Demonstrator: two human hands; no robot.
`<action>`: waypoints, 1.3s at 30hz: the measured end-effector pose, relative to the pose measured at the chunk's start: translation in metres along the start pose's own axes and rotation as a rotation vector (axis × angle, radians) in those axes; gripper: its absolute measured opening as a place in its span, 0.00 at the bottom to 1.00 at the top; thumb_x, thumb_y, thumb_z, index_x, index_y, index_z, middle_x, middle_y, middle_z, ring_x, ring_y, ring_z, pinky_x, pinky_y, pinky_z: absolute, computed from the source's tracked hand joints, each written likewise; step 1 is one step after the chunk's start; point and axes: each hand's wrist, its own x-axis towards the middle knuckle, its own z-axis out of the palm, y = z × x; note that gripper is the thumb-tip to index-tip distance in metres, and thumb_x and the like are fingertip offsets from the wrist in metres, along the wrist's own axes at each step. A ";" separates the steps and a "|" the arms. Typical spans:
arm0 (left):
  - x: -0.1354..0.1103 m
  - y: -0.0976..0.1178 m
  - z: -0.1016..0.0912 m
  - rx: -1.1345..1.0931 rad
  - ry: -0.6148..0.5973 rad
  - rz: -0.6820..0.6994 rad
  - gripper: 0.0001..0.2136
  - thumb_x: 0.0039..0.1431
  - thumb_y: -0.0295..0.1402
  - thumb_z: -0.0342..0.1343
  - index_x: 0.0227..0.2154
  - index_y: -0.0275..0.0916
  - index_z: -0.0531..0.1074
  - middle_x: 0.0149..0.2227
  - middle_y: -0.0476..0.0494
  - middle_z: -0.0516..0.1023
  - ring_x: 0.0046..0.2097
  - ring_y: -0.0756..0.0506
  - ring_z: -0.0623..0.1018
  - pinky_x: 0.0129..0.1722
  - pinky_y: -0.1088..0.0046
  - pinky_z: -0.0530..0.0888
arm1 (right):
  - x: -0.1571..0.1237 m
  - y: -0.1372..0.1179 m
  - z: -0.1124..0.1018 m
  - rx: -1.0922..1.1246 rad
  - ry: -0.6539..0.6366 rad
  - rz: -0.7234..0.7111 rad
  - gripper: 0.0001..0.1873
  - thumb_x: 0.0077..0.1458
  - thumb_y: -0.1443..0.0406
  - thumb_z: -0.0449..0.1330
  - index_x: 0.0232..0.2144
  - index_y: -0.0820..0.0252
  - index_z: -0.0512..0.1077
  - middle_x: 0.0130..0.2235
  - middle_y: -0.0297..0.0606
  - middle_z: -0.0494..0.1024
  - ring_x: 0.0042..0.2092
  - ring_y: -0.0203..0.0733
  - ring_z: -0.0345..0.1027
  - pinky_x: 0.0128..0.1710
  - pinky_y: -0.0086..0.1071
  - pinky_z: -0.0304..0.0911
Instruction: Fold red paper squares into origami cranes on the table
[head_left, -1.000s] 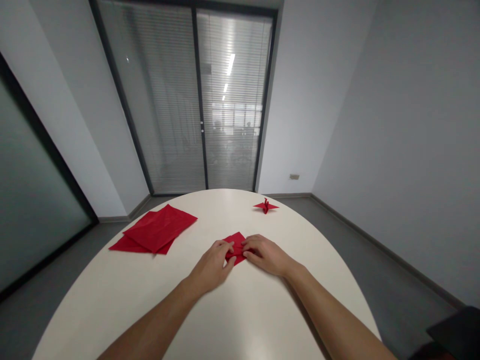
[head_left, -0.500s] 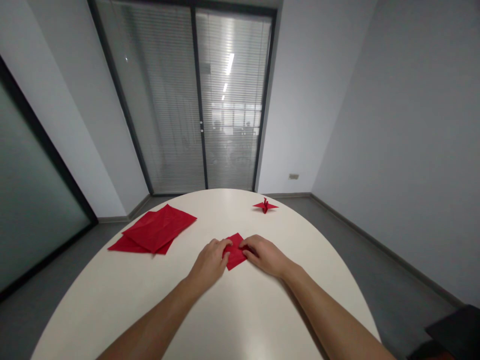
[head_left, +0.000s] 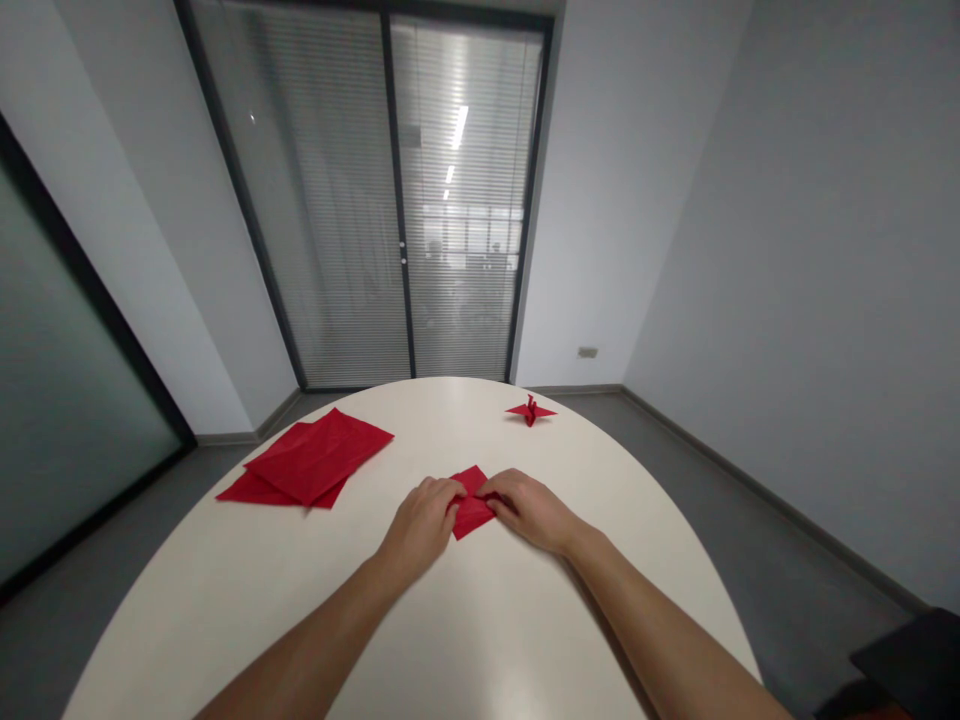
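Note:
A small folded piece of red origami paper [head_left: 472, 515] lies on the table in front of me, its outline close to a diamond. My left hand [head_left: 422, 518] grips its left side, fingers curled over the top and thumb at the near edge. On the right side, my right hand [head_left: 527, 508] pinches the paper between thumb and fingers. The fingertips of both hands are close together over its middle and hide part of the folds.
The round white table [head_left: 442, 630] carries red paper sheets [head_left: 322, 455], overlapping at the left. A folded red paper crane [head_left: 531, 411] stands near the far right edge. Beyond the table is a glass partition with blinds [head_left: 465, 300]. Something dark [head_left: 911, 660] shows at the lower right.
The fingertips of both hands have moved slightly closer together over the middle of the origami paper. The crane and the sheets have stayed in place.

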 end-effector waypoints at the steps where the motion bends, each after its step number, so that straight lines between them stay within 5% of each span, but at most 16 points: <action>1: 0.000 0.000 0.001 0.001 0.003 0.007 0.14 0.62 0.21 0.50 0.44 0.41 0.75 0.47 0.44 0.79 0.49 0.42 0.74 0.52 0.62 0.72 | 0.000 0.000 0.000 0.000 -0.001 -0.005 0.16 0.61 0.71 0.55 0.48 0.53 0.77 0.45 0.39 0.80 0.48 0.44 0.71 0.51 0.37 0.64; 12: 0.000 0.006 -0.006 0.179 -0.055 0.057 0.17 0.61 0.19 0.49 0.42 0.42 0.80 0.41 0.44 0.78 0.44 0.41 0.74 0.46 0.61 0.72 | 0.001 -0.007 -0.003 -0.049 -0.012 -0.106 0.15 0.62 0.69 0.57 0.47 0.55 0.79 0.48 0.41 0.81 0.52 0.46 0.70 0.55 0.40 0.64; 22: -0.001 0.002 -0.001 0.146 -0.032 0.055 0.19 0.62 0.23 0.48 0.53 0.38 0.75 0.55 0.38 0.78 0.56 0.39 0.75 0.60 0.54 0.67 | 0.003 -0.013 -0.001 -0.072 -0.070 -0.148 0.17 0.64 0.65 0.56 0.52 0.60 0.76 0.56 0.48 0.76 0.59 0.48 0.68 0.65 0.46 0.55; 27: -0.003 0.002 0.002 0.157 -0.011 0.016 0.19 0.64 0.27 0.47 0.55 0.39 0.72 0.59 0.37 0.74 0.61 0.37 0.70 0.63 0.48 0.63 | 0.003 -0.017 -0.005 -0.064 -0.080 -0.145 0.15 0.62 0.65 0.58 0.49 0.59 0.78 0.54 0.48 0.78 0.58 0.49 0.70 0.64 0.48 0.56; 39: -0.003 -0.001 0.002 0.229 0.002 0.046 0.17 0.66 0.33 0.48 0.55 0.36 0.72 0.55 0.34 0.75 0.56 0.36 0.72 0.59 0.53 0.67 | 0.004 -0.020 -0.011 -0.053 -0.087 -0.166 0.11 0.61 0.68 0.57 0.40 0.58 0.80 0.45 0.43 0.83 0.53 0.47 0.73 0.61 0.42 0.59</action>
